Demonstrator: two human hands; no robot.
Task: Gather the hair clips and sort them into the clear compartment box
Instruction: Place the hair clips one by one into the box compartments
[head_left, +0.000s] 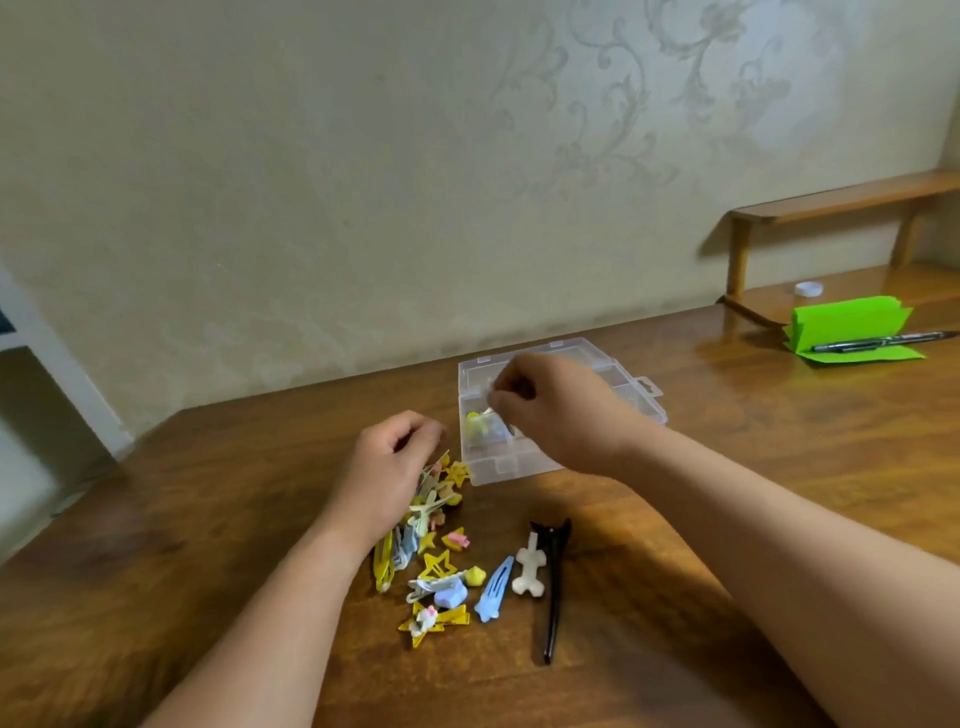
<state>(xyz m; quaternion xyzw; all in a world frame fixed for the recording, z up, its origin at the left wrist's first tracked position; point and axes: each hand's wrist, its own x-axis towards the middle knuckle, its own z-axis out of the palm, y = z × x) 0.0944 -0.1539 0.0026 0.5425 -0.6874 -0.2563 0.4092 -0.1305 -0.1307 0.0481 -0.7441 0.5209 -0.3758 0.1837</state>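
A clear compartment box (636, 402) stands open on the wooden table, with a yellow clip (475, 423) in its near left compartment. My right hand (556, 410) hovers over the box, fingertips pinched on a small pale clip (489, 391). My left hand (387, 467) rests curled at the left of the box, over the top of a pile of hair clips (434, 551) in yellow, blue and white. A blue snap clip (493, 590), a white bone-shaped clip (530, 566) and a long black clip (553, 587) lie at the pile's right.
A green folded paper (852, 327) with a black pen (883, 341) on it lies at the far right. A small white cap (808, 289) sits under a low wooden shelf (831, 200). The wall runs along the table's far edge.
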